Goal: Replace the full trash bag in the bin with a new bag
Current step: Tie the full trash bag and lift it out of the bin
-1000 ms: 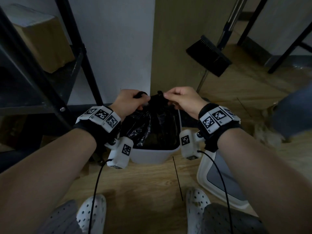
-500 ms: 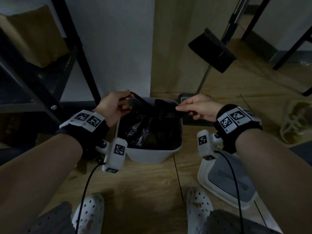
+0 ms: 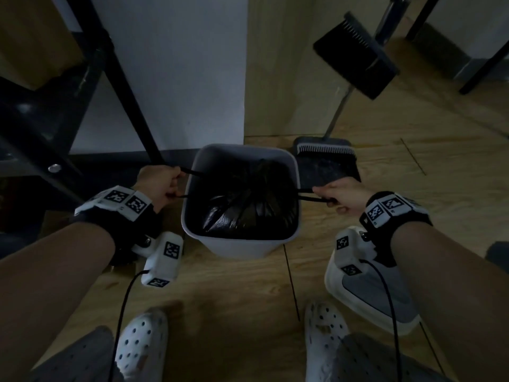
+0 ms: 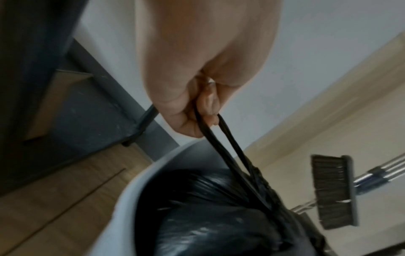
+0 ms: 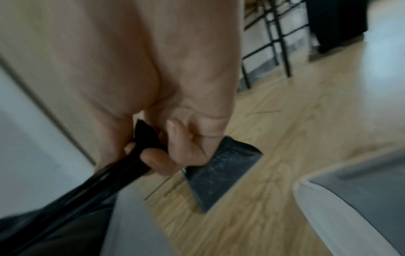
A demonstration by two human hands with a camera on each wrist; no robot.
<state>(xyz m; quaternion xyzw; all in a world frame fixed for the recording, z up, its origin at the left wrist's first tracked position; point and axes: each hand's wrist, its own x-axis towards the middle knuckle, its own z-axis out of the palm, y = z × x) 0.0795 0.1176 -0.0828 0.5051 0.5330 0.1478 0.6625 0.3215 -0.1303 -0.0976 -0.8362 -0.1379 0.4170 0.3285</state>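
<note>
A white square bin [image 3: 231, 248] stands on the wood floor with a full black trash bag [image 3: 248, 205] inside, its mouth gathered shut. My left hand [image 3: 162, 183] is just left of the bin's rim and grips a black drawstring loop [image 4: 221, 138] pulled taut from the bag [image 4: 208, 216]. On the bin's right side my right hand [image 3: 338, 193] grips the other drawstring loop [image 5: 142, 152], also taut. Both hands are outside the bin [image 4: 131, 199], pulled apart from each other.
The bin's white and grey lid [image 3: 369, 293] lies on the floor at my right foot. A dustpan [image 3: 327, 164] and a hanging broom [image 3: 355, 55] are behind the bin on the right. A black metal shelf frame [image 3: 124, 86] stands at left. My white clogs [image 3: 140, 343] are near the bottom.
My hands moved apart from above the bag's middle to either side of the bin, drawing the strings out. The bag's mouth has cinched shut.
</note>
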